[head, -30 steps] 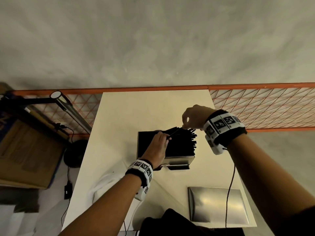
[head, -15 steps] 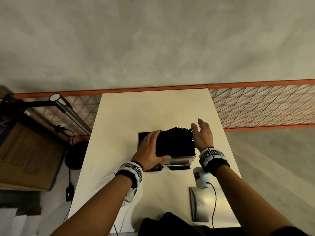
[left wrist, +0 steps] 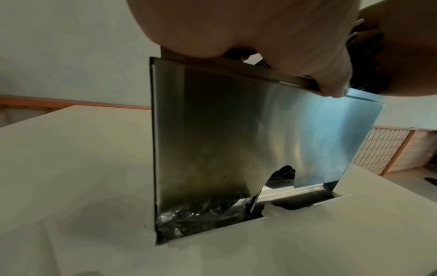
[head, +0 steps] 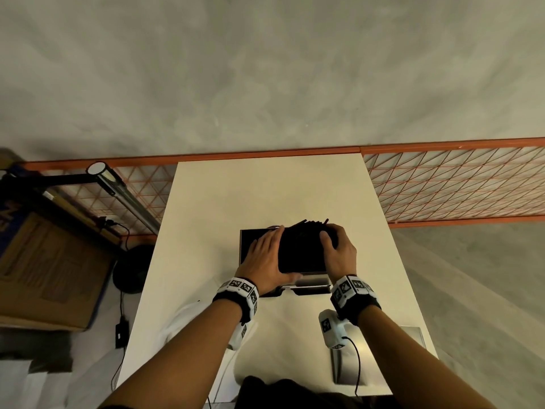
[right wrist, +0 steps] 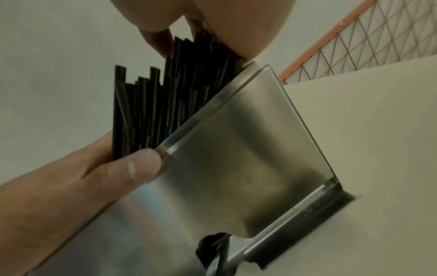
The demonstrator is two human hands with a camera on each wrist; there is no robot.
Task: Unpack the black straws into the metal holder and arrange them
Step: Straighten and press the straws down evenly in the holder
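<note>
The metal holder [head: 245, 243] stands upright in the middle of the white table [head: 265, 196], and its shiny front wall fills the wrist views [left wrist: 236, 140] [right wrist: 236, 158]. A dense bundle of black straws [head: 300, 252] sticks out of its top at uneven heights [right wrist: 146, 112]. My left hand [head: 265, 252] lies flat against the bundle's left side with straight fingers. Its thumb [right wrist: 132, 164] presses the holder's front rim. My right hand [head: 333, 240] curls over the bundle's right top edge, with the fingers wrapped round the straw ends [right wrist: 212, 46].
A flat metal plate [head: 413, 349] lies at the near right of the table, under my right forearm. White wrapping [head: 182, 323] lies at the near left. An orange mesh fence [head: 457, 187] runs behind the table. A cardboard box [head: 50, 270] stands on the floor to the left.
A second ago both hands were pinching single straws above the holder. They then let go and came down to the bundle's sides; now the right hand curls over its top.
</note>
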